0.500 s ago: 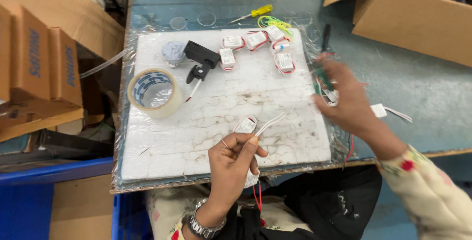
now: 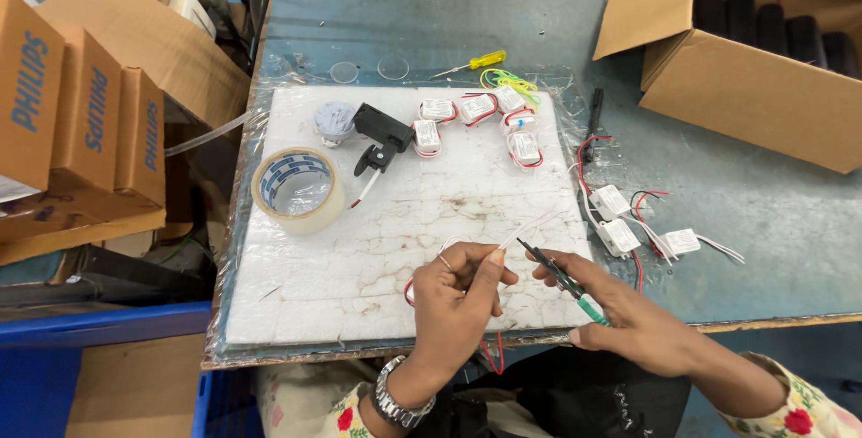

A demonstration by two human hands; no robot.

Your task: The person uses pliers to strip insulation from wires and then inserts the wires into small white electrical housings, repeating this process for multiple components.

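Left hand (image 2: 458, 290) pinches white wires (image 2: 530, 227); right hand (image 2: 620, 317) grasps green-handled cutters (image 2: 561, 281) at their tips. Six wired modules (image 2: 476, 119) lie finished upper centre, three (image 2: 628, 227) wait at right.

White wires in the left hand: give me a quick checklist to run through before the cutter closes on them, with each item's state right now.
1. Left hand pinches the white wires, ends sticking out free: ok.
2. Right hand holds the green-handled cutter, tip pointing toward the wires: ok.
3. Cutter tip actually around the wires: not ok, it sits just beside and below them.
4. Left fingertips away from the tip: cannot tell, they look very close.
5. Foam board bare under the hands: ok.
6. Finished white modules with leads, at the right, apart from the hands: ok.
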